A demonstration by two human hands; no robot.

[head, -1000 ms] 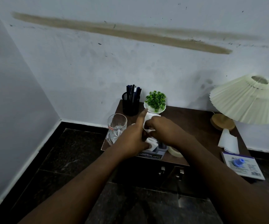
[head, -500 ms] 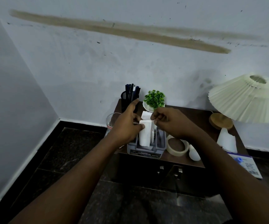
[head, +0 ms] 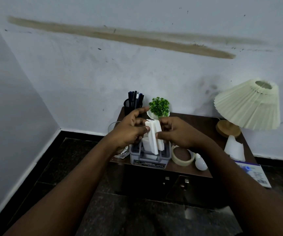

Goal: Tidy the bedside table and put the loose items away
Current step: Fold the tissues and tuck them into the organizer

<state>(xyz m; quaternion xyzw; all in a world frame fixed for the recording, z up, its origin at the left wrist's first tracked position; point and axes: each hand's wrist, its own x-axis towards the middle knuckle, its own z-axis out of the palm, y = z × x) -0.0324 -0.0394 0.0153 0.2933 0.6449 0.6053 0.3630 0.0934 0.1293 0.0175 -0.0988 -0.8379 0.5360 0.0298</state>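
1. Tissue stuff first: a folded white tissue [head: 153, 135] is held upright between both hands, right above a grey organizer box [head: 148, 158] at the front left of the bedside table [head: 197, 121].
2. Its left edge is pinched by the left hand [head: 130, 130] with thumb and fingers, while the index finger is stuck out straight toward the little green plant [head: 159, 106].
3. Its right edge is pinched by the right hand [head: 180, 133], with the fingers curled in.
4. The tissue's lower end is seen at the box's open top, beside another white piece standing inside. Whether it's touching the box can't be told.
5. A drinking glass [head: 120, 154] is mostly hidden behind the left hand, just left of the box.
6. A tape roll [head: 182, 156] is lying flat just right of the box, and a white light bulb [head: 200, 163] is lying beside that, near the front edge.
7. A black pen holder [head: 132, 103] full of pens is parked at the back left corner, next to the plant.
8. Over on the right, a pleated lamp [head: 248, 104] is standing, with a second tissue [head: 234, 149] in front of its base and a printed packet [head: 254, 174] hanging over the table's corner.
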